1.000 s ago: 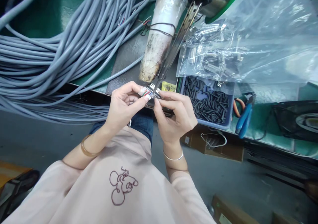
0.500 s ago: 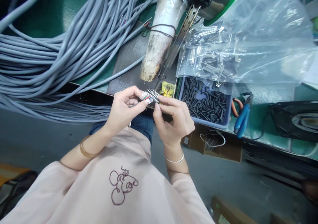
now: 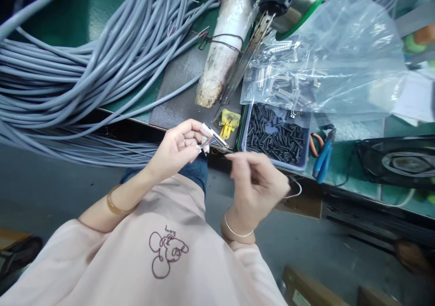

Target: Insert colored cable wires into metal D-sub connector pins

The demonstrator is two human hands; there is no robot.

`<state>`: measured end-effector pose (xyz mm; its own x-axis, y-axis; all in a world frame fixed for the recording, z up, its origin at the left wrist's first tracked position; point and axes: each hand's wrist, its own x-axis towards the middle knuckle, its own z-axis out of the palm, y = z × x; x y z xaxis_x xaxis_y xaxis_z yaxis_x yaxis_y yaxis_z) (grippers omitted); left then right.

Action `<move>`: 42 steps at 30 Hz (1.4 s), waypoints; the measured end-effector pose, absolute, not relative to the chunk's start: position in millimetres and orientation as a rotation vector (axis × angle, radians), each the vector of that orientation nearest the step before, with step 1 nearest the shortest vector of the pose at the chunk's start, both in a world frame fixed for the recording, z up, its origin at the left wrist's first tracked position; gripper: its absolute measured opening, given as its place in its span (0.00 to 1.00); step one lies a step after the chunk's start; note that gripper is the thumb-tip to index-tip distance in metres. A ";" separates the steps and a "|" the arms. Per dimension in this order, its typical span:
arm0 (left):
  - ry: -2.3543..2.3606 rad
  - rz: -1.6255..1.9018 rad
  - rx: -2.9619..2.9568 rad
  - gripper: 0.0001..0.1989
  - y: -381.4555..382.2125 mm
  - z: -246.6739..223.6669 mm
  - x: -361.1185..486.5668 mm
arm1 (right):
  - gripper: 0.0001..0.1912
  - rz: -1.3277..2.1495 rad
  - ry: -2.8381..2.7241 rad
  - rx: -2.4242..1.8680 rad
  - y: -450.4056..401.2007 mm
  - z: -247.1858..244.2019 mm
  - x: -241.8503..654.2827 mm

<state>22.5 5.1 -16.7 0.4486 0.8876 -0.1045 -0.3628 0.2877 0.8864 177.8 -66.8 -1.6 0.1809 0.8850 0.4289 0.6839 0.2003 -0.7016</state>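
My left hand (image 3: 180, 147) pinches a small connector (image 3: 216, 137) with thin coloured wires at its near side, held over the table's front edge. Apart from it, to the right, is my right hand (image 3: 256, 179), smeared by motion; its index finger points toward the connector, and whether anything is between its fingers cannot be made out. Just beyond the connector lies a yellow clip (image 3: 227, 127) with a yellow-green pad. A blue tray (image 3: 290, 164) of short black pieces sits beyond my right hand.
Grey cables (image 3: 102, 66) heap over the left of the table. A wrapped white tube (image 3: 222, 48) and a metal-barrelled tool (image 3: 249, 48) slant down at the centre. Right are a plastic bag (image 3: 340, 66) of metal connectors, blue-handled cutters (image 3: 322, 161) and a black fan (image 3: 404, 163).
My right hand has let go of the connector and moved right and toward my body. The connector stays in my left hand, turned somewhat, with its coloured wires showing more.
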 end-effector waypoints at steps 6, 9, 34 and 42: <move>0.698 0.940 1.015 0.16 -2.5 -18.2 23.9 | 0.04 0.504 -1.526 -1.504 -54.2 -2.8 166.9; 0.693 0.940 1.033 0.16 -5.0 -19.5 24.4 | 0.04 0.588 -1.493 -1.492 -48.5 -3.9 165.4; 0.759 0.796 0.859 0.10 -2.3 -14.8 17.2 | 0.08 0.748 -1.305 -1.442 -47.2 -7.9 164.8; 0.790 0.824 0.870 0.06 -2.6 -11.9 18.5 | 0.08 0.729 -1.258 -1.483 -46.1 -10.4 165.4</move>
<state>18.5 -2.6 -11.9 0.4533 0.8572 -0.2445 -0.2802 0.3974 0.8738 165.4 -46.1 -10.4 0.2725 0.9491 0.1577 0.3350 0.0600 -0.9403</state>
